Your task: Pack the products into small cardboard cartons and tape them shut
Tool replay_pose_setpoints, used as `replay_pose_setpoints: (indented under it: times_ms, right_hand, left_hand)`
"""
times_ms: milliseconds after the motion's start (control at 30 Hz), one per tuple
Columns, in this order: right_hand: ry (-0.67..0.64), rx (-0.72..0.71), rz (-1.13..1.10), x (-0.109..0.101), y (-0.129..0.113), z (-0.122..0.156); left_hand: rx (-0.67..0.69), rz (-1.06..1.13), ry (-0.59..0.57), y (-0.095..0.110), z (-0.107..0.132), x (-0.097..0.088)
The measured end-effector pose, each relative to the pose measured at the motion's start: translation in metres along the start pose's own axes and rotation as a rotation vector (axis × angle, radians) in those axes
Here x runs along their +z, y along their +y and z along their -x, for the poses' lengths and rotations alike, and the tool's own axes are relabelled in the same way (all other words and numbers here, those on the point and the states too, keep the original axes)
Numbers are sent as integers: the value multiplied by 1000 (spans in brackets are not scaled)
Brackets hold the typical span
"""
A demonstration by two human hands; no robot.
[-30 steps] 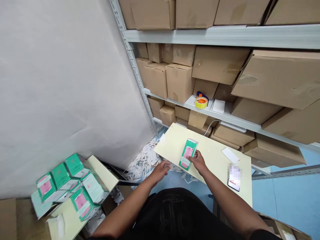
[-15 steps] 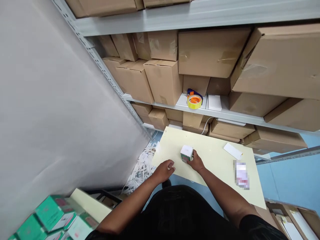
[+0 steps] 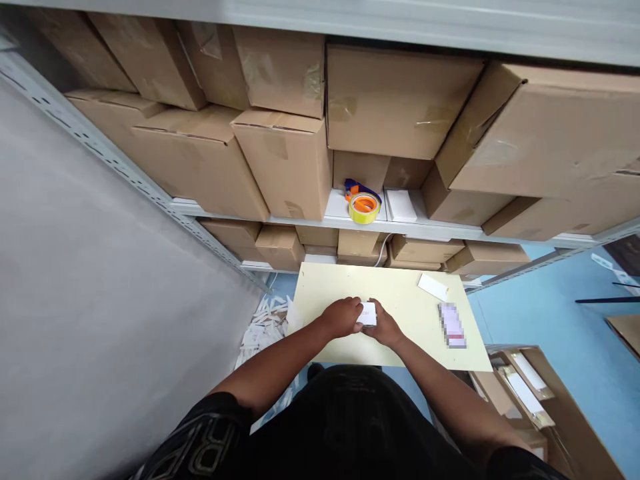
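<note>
1 box (image 3: pixel 369 314) between left fingers (image 3: pixel 355 307) and right fingers (image 3: pixel 379 313), contents hidden

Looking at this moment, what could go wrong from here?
Possible risks:
1. The white-topped box is between the left hand and right hand; if their grip loosened, it might drop.
2. The yellow tape roll sits close to the shelf's front edge, so a bump could knock it off.
3. Loose paper strips litter the floor left of the table and might slide underfoot.
</note>
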State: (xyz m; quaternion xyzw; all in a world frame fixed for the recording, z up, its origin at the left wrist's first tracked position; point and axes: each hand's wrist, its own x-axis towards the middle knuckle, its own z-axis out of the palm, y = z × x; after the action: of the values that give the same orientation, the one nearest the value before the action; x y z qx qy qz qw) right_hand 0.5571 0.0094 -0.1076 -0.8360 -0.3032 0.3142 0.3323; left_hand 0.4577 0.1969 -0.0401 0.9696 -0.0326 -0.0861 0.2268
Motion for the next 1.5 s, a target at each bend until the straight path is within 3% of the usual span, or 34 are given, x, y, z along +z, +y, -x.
replay_pose_setpoints:
  times_ms: [167, 333, 400, 500, 567, 700, 867, 1000, 1133, 1300, 1400, 1500]
  right_hand:
    - [-45, -23, 85, -11, 5, -5]
    - [-57, -57, 142, -18, 8, -13]
    - [-73, -60, 159, -19, 10, -14]
    - [-84, -86, 146, -18, 14, -14]
    - [-77, -89, 124, -16, 14, -13]
    - [-61, -91, 43, -18, 11, -9]
    - [-21, -192, -121, -24, -1, 0]
    - [8, -99, -128, -24, -14, 4]
    - [51, -11, -91, -24, -22, 4]
    - [70, 43, -57, -27, -24, 8]
    - [28, 20, -155, -28, -19, 11]
    - [-47, 49, -342, -31, -11, 13]
  left_hand:
    - [57, -236, -124, 17, -17, -13]
    - [19, -231, -132, 27, -28, -20]
    - [-109, -143, -55, 23, -33, -25]
    - [-410, -19, 218, 12, -42, -32]
    - [-468, 5, 319, 8, -45, -31]
    - [-275, 104, 177, 14, -34, -13]
    - [-418, 334, 140, 23, -20, 10]
    - [-445, 404, 109, 18, -22, 8]
    - [-398, 478, 177, 10, -13, 5]
    - [-254, 201, 320, 9, 7, 12]
    - [-161, 63, 195, 15, 6, 13]
    - [-202, 52, 104, 27, -5, 10]
